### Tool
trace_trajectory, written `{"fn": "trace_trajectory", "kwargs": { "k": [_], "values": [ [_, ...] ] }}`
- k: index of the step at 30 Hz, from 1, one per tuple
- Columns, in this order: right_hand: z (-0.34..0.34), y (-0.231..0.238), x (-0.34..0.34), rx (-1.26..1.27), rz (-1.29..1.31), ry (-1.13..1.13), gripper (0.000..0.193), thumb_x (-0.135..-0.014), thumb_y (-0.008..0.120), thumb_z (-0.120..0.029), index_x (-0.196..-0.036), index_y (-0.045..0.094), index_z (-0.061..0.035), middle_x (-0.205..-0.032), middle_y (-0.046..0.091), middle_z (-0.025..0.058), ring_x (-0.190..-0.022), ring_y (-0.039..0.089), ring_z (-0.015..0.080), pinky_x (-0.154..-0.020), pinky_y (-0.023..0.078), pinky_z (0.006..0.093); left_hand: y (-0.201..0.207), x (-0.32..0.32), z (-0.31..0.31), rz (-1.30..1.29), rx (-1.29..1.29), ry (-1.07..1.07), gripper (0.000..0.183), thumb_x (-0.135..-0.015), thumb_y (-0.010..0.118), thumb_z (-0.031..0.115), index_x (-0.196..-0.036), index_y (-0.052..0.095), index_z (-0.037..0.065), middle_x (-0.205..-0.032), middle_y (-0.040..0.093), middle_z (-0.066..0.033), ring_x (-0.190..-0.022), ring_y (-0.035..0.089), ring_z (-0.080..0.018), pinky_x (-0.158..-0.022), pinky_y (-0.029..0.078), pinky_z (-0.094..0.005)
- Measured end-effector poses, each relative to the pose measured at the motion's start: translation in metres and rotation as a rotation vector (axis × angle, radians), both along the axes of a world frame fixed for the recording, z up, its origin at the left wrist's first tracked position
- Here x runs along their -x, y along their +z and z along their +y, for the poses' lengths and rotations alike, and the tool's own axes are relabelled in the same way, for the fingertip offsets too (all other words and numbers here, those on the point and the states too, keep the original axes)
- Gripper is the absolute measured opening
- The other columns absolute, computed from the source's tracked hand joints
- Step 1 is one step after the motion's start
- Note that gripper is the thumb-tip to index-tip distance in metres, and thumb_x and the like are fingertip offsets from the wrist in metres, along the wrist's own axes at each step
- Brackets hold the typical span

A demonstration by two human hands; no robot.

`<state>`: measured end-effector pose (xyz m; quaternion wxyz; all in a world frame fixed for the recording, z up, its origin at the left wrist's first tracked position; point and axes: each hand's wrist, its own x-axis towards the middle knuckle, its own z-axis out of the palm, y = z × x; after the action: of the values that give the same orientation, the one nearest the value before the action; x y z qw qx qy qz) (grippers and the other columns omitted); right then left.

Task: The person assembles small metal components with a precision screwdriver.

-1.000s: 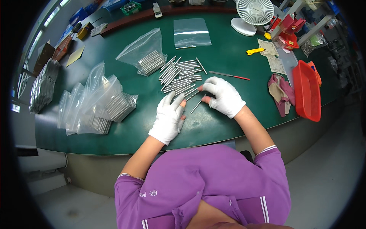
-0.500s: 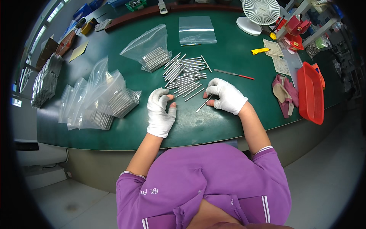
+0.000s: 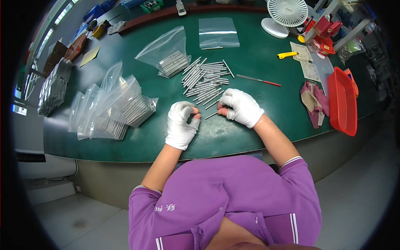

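Note:
My right hand (image 3: 241, 108), in a white glove with bare fingertips, pinches one end of a thin metal rod (image 3: 211, 115). The rod's other end points left, toward my left hand (image 3: 182, 125). That hand wears a matching glove; its thumb and forefinger are curled with a small gap and nothing visible between them. Just beyond both hands lies a loose pile of metal rods (image 3: 204, 79), several of them lined up side by side at its near edge. Behind the pile, a clear zip bag (image 3: 166, 48) holds a bundle of similar rods.
More filled clear bags (image 3: 110, 106) lie at left on the green table (image 3: 166, 152). A flat clear bag (image 3: 218, 33) is at the back. Rightward are a red-handled file (image 3: 266, 82), yellow cutter (image 3: 287, 55), cloth (image 3: 314, 102), red basket (image 3: 343, 102) and white fan (image 3: 287, 13).
My right hand has moved slightly left with the rod, bringing it nearer my left hand. My left hand has shifted a little right and its finger gap has narrowed. The view has shifted slightly.

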<state>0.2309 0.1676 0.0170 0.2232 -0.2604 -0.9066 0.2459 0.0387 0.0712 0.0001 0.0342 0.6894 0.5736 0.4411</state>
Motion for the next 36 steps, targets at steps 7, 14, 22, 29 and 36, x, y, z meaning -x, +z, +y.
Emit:
{"fn": "trace_trajectory", "kwargs": {
  "k": [7,14,22,29,36],
  "values": [
    [0.007,-0.002,0.014,-0.144,-0.057,-0.063,0.012,-0.067,0.064,-0.017,-0.074,0.059,-0.0095,-0.073,0.052,0.0077,-0.072,0.054,0.0268,-0.060,0.045,0.0374,-0.002,0.000,0.003,0.019,-0.001,0.000,0.027,-0.055,0.069,-0.001,-0.073,0.053,0.009,-0.080,0.054,-0.0052,-0.075,0.052,-0.0255,-0.065,0.043,-0.0344],
    [0.002,0.002,0.015,-0.283,-0.038,-0.072,0.010,-0.067,0.063,-0.013,-0.071,0.056,-0.0084,-0.070,0.052,0.0075,-0.069,0.053,0.0265,-0.058,0.044,0.0361,0.010,-0.018,0.021,0.184,-0.016,0.013,0.025,-0.057,0.071,0.011,-0.075,0.054,0.011,-0.077,0.053,-0.0038,-0.075,0.051,-0.0240,-0.063,0.041,-0.0357],
    [0.000,0.003,0.012,-0.358,0.036,-0.123,0.012,-0.067,0.062,-0.016,-0.073,0.054,-0.0101,-0.071,0.050,0.0049,-0.069,0.052,0.0233,-0.058,0.044,0.0349,0.011,-0.009,0.020,-0.003,-0.163,0.010,0.027,-0.056,0.069,-0.001,-0.070,0.049,0.010,-0.070,0.053,-0.0040,-0.065,0.052,-0.0238,-0.058,0.043,-0.0329],
    [0.001,0.007,0.004,-0.358,0.071,-0.214,0.016,-0.064,0.067,-0.013,-0.075,0.057,-0.0101,-0.075,0.052,0.0049,-0.070,0.053,0.0241,-0.061,0.044,0.0341,0.010,0.033,0.004,-0.589,0.037,0.229,0.019,-0.087,0.053,0.019,-0.077,0.055,0.002,-0.074,0.058,-0.0036,-0.071,0.053,-0.0106,-0.070,0.042,-0.0225],
    [-0.002,0.005,0.005,-0.146,0.192,-0.189,0.013,-0.067,0.065,-0.010,-0.076,0.057,-0.0068,-0.076,0.053,0.0073,-0.071,0.054,0.0247,-0.062,0.045,0.0328,0.017,0.014,0.007,-0.752,0.294,0.054,0.013,-0.083,0.059,0.013,-0.091,0.059,0.003,-0.082,0.061,-0.0027,-0.074,0.055,-0.0085,-0.067,0.044,-0.0217]
  ]
}}
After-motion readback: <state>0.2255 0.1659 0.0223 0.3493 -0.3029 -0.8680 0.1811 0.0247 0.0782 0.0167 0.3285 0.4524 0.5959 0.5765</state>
